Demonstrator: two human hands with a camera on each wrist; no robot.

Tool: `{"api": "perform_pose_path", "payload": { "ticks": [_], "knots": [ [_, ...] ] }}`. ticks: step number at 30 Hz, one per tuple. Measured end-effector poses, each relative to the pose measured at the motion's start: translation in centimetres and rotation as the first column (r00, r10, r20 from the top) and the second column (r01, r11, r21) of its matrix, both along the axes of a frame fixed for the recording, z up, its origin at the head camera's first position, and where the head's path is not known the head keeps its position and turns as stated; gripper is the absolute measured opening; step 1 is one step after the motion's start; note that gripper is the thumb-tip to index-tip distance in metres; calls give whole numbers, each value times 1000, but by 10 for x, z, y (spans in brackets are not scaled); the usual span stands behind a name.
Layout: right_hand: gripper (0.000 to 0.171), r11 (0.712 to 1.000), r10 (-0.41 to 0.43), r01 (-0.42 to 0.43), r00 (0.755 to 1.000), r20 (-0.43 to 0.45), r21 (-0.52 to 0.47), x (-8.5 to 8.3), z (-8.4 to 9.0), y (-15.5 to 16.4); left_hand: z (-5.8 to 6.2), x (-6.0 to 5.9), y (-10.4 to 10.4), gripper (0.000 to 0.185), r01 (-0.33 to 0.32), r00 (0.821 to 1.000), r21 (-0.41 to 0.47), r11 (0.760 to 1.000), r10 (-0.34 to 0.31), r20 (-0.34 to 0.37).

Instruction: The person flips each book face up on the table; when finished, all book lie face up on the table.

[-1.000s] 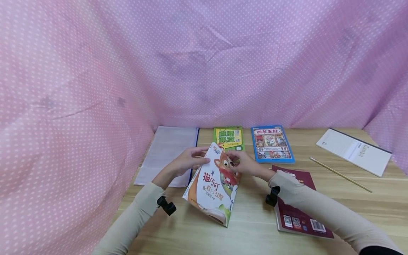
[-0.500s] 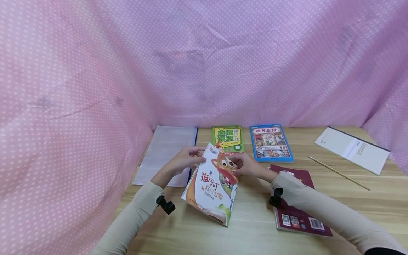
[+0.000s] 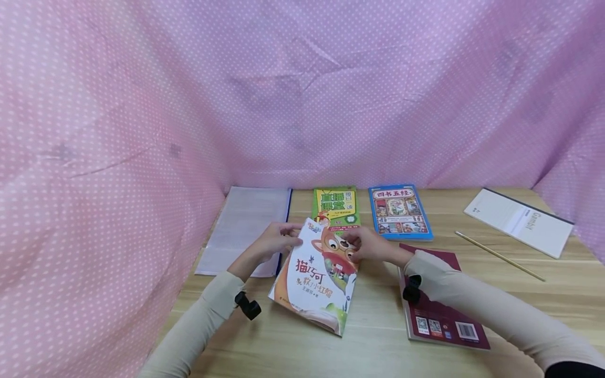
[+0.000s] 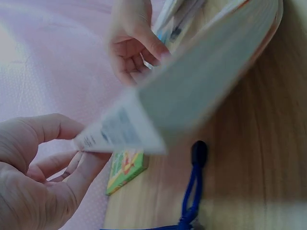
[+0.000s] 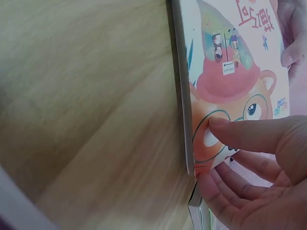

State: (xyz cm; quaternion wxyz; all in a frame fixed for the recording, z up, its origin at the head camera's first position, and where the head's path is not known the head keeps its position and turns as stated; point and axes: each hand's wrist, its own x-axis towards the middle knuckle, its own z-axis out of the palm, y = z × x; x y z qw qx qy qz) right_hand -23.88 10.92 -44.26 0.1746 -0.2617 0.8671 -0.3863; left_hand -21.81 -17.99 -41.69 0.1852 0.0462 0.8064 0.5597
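A white and orange picture book with a cartoon fox-like animal on its cover is tilted up at its far end. My left hand pinches its upper left edge between thumb and fingers. At the upper right corner, my right hand grips it, thumb on the cover and fingers beneath, as the right wrist view shows. Its lower edge is near or on the table; contact cannot be told. In the left wrist view the book appears edge-on and blurred. Just behind it lies a green and yellow book, partly covered.
A translucent zip pouch with a blue edge lies at the left. To the right are a blue-bordered book, a dark red book under the right forearm, a pencil and a white notepad. Pink dotted cloth hangs behind.
The picture book's top end has shifted slightly left and down, and its lower right corner slightly right. Both hands keep hold of it. The whole head view has drifted a little.
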Motion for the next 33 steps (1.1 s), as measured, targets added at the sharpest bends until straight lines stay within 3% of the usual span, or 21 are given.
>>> {"api": "perform_pose_path", "payload": {
  "ticks": [8, 18, 33],
  "knots": [
    [50, 997, 58, -55, 997, -47, 61, -2, 1, 5, -12, -2, -1, 49, -42, 999, -33, 999, 42, 16],
    [48, 990, 70, -65, 997, -33, 122, -5, 1, 9, -16, -5, -5, 57, 64, 997, -77, 995, -60, 53],
    [49, 992, 87, -85, 996, -16, 95, -9, -2, 15, -29, -1, -2, 52, -28, 998, -40, 999, 30, 56]
  ]
}}
